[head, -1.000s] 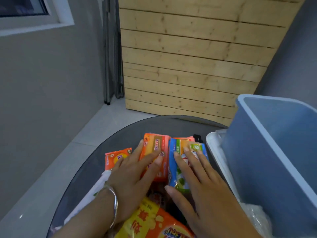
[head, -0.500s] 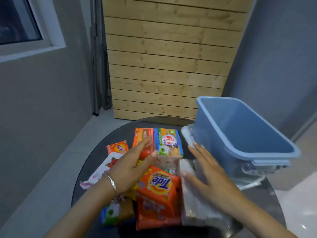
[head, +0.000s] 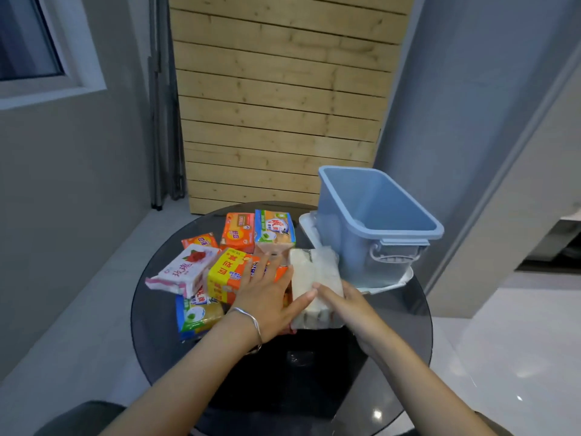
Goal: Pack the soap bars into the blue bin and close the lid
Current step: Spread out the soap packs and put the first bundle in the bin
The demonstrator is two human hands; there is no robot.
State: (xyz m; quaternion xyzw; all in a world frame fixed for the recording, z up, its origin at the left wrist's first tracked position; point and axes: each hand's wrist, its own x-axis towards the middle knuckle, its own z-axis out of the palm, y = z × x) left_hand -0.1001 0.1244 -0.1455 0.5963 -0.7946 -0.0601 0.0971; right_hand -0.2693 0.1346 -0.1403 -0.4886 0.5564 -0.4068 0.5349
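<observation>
Your right hand [head: 347, 305] has now closed round the clear-wrapped soap pack [head: 314, 272], which lies on the bench [head: 157, 309] just beside the empty blue bin [head: 355, 247]. Your left hand [head: 267, 294] lies flat and open on the other soap packs [head: 224, 275]. Packing can begin.

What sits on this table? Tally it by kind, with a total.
Soap packs: 7 in view, one in the right hand; more may hide under the left hand
Blue bin: 1
Lid, under the bin: 1
Total: 9
</observation>
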